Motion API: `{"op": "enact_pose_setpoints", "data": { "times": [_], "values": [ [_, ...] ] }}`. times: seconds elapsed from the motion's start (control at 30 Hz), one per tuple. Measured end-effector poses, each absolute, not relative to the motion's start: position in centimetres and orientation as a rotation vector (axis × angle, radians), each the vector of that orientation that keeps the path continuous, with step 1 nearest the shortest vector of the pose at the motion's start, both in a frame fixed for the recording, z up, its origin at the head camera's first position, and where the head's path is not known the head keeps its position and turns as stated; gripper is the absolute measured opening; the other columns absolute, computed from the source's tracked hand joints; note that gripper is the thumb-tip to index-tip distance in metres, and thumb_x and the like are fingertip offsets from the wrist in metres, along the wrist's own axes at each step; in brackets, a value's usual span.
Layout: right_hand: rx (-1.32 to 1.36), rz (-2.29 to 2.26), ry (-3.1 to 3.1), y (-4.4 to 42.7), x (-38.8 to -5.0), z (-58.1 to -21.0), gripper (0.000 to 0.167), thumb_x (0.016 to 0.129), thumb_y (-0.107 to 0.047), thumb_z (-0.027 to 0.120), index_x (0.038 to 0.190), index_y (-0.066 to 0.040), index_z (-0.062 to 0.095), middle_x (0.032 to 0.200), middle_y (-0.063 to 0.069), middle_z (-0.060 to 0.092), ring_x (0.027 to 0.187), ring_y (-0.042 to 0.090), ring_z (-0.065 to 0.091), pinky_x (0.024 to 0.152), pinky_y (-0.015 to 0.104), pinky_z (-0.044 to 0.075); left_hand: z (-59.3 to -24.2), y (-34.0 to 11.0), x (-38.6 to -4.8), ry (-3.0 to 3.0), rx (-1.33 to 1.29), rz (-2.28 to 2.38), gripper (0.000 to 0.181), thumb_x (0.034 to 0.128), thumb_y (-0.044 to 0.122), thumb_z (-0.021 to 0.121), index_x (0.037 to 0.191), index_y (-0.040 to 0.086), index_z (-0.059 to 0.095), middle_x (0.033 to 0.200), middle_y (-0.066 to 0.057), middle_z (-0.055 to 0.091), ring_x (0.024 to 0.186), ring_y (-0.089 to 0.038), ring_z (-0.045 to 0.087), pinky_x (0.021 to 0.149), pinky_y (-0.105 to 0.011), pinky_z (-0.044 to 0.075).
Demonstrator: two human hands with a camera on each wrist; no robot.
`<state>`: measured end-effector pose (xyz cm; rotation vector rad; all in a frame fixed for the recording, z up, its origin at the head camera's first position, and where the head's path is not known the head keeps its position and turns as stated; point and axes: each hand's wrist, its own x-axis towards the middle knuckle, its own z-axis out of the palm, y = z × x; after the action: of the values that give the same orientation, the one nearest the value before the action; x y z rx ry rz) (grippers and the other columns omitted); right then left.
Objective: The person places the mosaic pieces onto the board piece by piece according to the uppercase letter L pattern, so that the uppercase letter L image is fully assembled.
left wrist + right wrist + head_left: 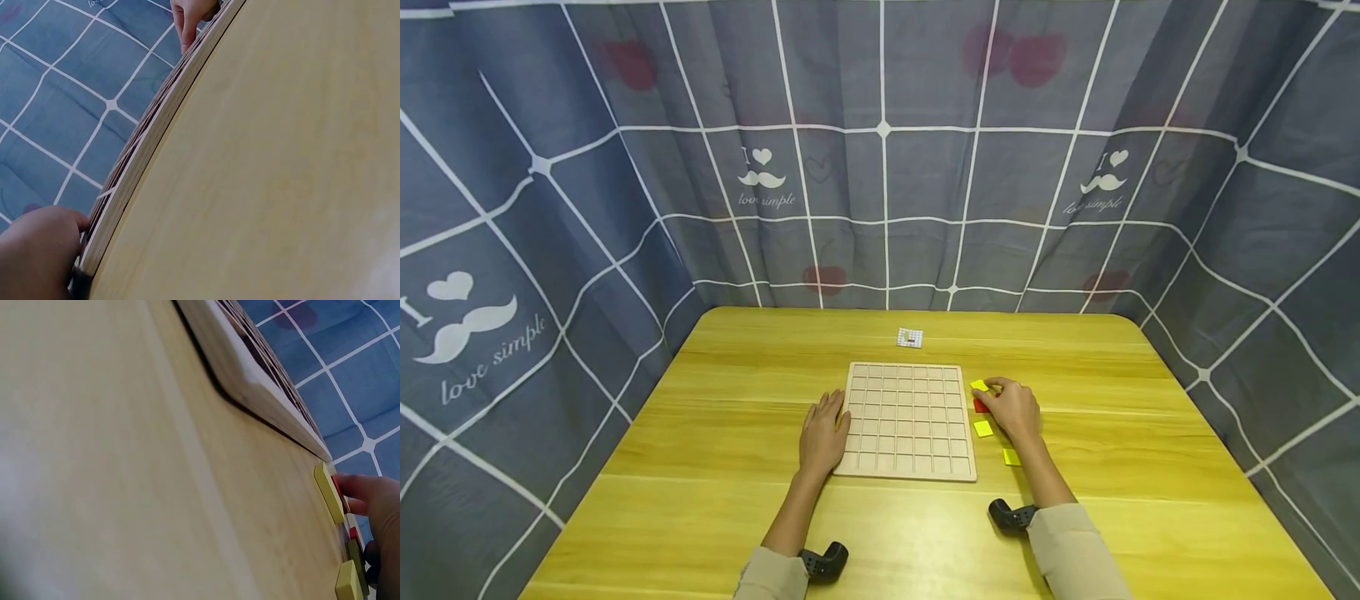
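A square pale wooden board (906, 422) with a grid of shallow cells lies flat on the table. My left hand (823, 435) rests along its left edge, fingers pointing away. Beyond the board's right side, my right hand (1013, 408) pinches a yellow square tile (978, 385) between thumb and fingertips. A red tile (981, 406) lies just below those fingertips, partly covered. Nearer me are another yellow tile (983, 428) and a third yellow one (1011, 457) beside the wrist. In the right wrist view, a second red piece (355, 534) shows near the hand, partly hidden.
A small card with a printed grid (910, 337) lies behind the board. The yellow wood-grain table (715, 450) extends around it. A grey-blue curtain (842, 175) with white lines encloses the back and sides. Black devices (825, 562) are strapped at both wrists.
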<state>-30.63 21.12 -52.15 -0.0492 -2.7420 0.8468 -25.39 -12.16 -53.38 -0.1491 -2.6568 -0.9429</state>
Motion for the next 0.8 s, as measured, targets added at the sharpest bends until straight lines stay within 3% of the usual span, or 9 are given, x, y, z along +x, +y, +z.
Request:
{"op": "enact_pose_setpoints", "data": {
  "times": [0.13, 0.23, 0.4, 0.53, 0.8],
  "values": [
    [-0.037, 0.851, -2.716, 21.0, -30.6, -52.1, 0.043, 0.077, -0.043, 0.070, 0.105, -0.010, 0.071, 0.083, 0.015, 0.068, 0.054, 0.022, 0.055, 0.039, 0.030, 0.041, -53.4, -12.2, -25.4, -2.661, -0.150, -0.917, 0.042, 0.0940, 0.020, 0.051, 0.132, 0.001, 0.049, 0.137, -0.014, 0.045, 0.132, -0.031, 0.032, 0.111, -0.045, 0.017],
    [0.006, 0.907, -2.674, 20.8, -30.5, -52.2, 0.041, 0.079, -0.039, 0.070, 0.107, -0.008, 0.070, 0.069, 0.012, 0.063, 0.047, 0.018, 0.048, 0.037, 0.026, 0.036, -53.4, -12.2, -25.4, -2.645, -0.162, -0.932, 0.041, 0.0934, 0.018, 0.052, 0.131, 0.002, 0.051, 0.136, -0.013, 0.047, 0.131, -0.030, 0.034, 0.111, -0.045, 0.018],
    [0.159, 1.064, -2.567, 19.3, -30.3, -52.0, 0.038, 0.081, -0.031, 0.070, 0.109, -0.005, 0.068, 0.043, -0.003, 0.030, 0.036, 0.007, 0.018, 0.032, 0.018, 0.020, -53.4, -12.2, -25.2, -2.588, -0.185, -0.997, 0.038, 0.0916, 0.012, 0.055, 0.128, 0.001, 0.053, 0.131, -0.015, 0.051, 0.126, -0.032, 0.041, 0.106, -0.047, 0.029],
    [0.306, 1.059, -2.462, 17.3, -30.4, -51.1, 0.034, 0.081, -0.027, 0.071, 0.108, -0.007, 0.069, 0.043, -0.010, 0.022, 0.037, 0.004, 0.013, 0.033, 0.016, 0.016, -53.4, -12.3, -24.9, -2.551, -0.214, -1.046, 0.038, 0.0903, 0.009, 0.056, 0.127, -0.001, 0.054, 0.128, -0.017, 0.052, 0.122, -0.035, 0.045, 0.102, -0.049, 0.034],
    [0.521, 0.987, -2.421, 12.9, -32.1, -48.8, 0.032, 0.082, -0.027, 0.070, 0.108, -0.008, 0.070, 0.047, -0.011, 0.022, 0.042, 0.004, 0.014, 0.039, 0.019, 0.015, -53.3, -12.3, -25.1, -2.563, -0.195, -1.084, 0.040, 0.0880, 0.009, 0.058, 0.127, 0.000, 0.054, 0.129, -0.013, 0.052, 0.123, -0.031, 0.044, 0.104, -0.046, 0.033]
  ]
}}
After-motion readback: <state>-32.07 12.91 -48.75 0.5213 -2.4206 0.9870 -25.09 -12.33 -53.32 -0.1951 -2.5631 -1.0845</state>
